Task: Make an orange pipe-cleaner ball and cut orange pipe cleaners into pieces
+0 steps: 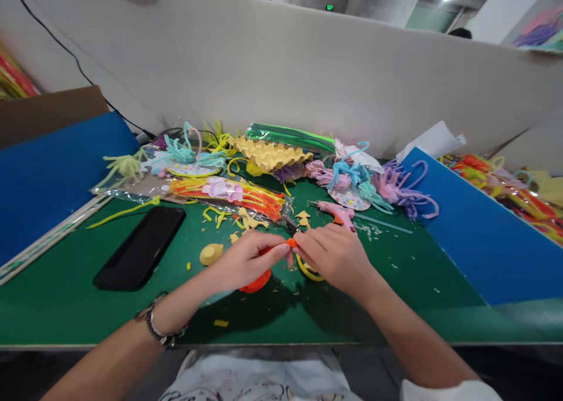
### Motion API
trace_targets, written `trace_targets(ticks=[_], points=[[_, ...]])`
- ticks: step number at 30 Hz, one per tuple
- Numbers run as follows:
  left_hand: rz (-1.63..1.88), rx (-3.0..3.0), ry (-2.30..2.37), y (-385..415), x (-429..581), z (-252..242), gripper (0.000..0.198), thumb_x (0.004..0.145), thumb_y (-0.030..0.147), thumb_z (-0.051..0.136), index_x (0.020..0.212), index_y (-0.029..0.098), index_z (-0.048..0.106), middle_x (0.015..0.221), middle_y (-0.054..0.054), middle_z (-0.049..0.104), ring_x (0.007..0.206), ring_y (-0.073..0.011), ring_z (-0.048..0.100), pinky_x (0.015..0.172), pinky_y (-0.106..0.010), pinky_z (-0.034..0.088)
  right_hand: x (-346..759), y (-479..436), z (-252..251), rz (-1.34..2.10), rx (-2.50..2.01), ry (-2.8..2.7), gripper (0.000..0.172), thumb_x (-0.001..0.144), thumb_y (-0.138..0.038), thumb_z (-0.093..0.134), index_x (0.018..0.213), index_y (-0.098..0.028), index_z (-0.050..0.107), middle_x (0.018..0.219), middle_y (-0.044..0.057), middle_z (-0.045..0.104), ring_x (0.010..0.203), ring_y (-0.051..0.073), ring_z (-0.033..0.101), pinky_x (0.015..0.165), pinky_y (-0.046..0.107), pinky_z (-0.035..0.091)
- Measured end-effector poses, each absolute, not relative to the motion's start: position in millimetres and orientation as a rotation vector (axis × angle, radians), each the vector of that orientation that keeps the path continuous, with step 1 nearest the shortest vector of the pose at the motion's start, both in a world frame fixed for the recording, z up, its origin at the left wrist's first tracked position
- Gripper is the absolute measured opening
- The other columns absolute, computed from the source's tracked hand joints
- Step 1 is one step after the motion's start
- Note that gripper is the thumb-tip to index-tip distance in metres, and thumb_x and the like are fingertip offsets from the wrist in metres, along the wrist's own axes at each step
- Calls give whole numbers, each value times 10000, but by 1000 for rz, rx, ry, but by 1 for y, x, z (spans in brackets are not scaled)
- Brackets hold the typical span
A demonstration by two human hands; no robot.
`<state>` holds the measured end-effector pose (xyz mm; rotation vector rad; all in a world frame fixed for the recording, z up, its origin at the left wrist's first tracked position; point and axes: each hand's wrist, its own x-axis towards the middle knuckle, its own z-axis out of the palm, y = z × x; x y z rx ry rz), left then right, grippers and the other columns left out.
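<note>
My left hand and my right hand meet above the middle of the green table, fingertips pinched together. Between them is a small orange pipe cleaner piece, mostly covered by the fingers. Below my left hand shows a round orange fuzzy coil; whether it joins the pinched piece I cannot tell. A dark-tipped metal tool, partly hidden, lies just beyond the fingertips. Under my right hand curves a yellow pipe cleaner. A pink glue gun rests behind that hand.
A black phone lies at the left, near a yellow cardboard piece. Behind are bagged orange and yellow pipe cleaners, green ones and pastel bundles. Blue panels flank the green table.
</note>
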<state>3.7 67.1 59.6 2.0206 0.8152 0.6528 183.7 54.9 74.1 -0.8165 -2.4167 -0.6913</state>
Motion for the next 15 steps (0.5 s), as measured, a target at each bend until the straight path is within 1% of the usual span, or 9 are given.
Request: trace_targets(ticks=[5, 8, 10, 12, 14, 15], points=[[677, 2039, 817, 65, 6, 63, 358, 842, 319, 316, 666, 123, 560, 497, 56, 331, 470, -70, 301, 455, -181, 254, 182, 52, 76, -850, -839, -2346, 230, 868, -183, 400, 711, -123, 558, 508, -12, 537, 481, 104, 455, 523, 249, 251], [714, 2101, 783, 67, 6, 65, 346, 845, 296, 320, 590, 132, 487, 498, 61, 266, 474, -65, 273, 453, -180, 231, 178, 52, 74, -910, -871, -2269, 287, 872, -198, 396, 620, -144, 525, 443, -28, 484, 434, 96, 404, 522, 251, 250], [725, 2142, 770, 69, 6, 66, 345, 849, 295, 322, 565, 138, 441, 500, 62, 260, 475, -63, 270, 455, -183, 222, 176, 53, 71, -921, -889, -2211, 320, 865, -201, 409, 557, -161, 486, 411, -38, 455, 410, 90, 367, 522, 250, 254], [742, 2163, 774, 71, 6, 67, 348, 852, 296, 320, 551, 143, 404, 501, 61, 274, 474, -61, 276, 458, -186, 220, 174, 55, 70, -920, -892, -2162, 324, 856, -211, 428, 539, -165, 476, 403, -39, 458, 405, 88, 354, 525, 251, 262], [760, 2160, 787, 72, 6, 67, 346, 857, 290, 314, 553, 146, 394, 500, 61, 295, 468, -59, 283, 462, -184, 226, 174, 58, 70, -918, -893, -2160, 295, 856, -225, 433, 580, -154, 508, 424, -31, 490, 415, 91, 371, 531, 253, 268], [761, 2153, 795, 72, 6, 67, 337, 861, 286, 307, 573, 147, 414, 501, 61, 309, 466, -59, 291, 466, -181, 233, 174, 59, 70, -918, -893, -2178, 273, 860, -223, 424, 622, -144, 532, 446, -25, 513, 426, 92, 387, 538, 253, 272]])
